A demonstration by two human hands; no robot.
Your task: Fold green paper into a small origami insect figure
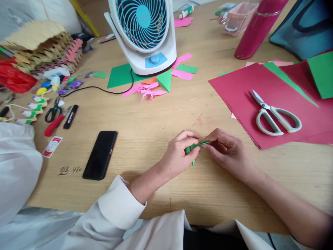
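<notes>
Just above the table, a small piece of folded green paper [191, 148] is held between my two hands. My left hand [177, 151] has its fingers closed around the paper's body, and a thin point sticks out below. With thumb and forefinger, my right hand [229, 151] pinches at the slim tip on the right side. Part of the paper is hidden behind my fingers. Beyond my hands lie folded pink paper figures [152, 93] and a green paper triangle [165, 81].
A white fan [156, 62] stands at the back. Scissors [275, 116] rest on red paper sheets [234, 90] at right, near a pink bottle [256, 29]. At left are a black phone [100, 155], a red-handled knife [55, 124] and a black case [70, 116].
</notes>
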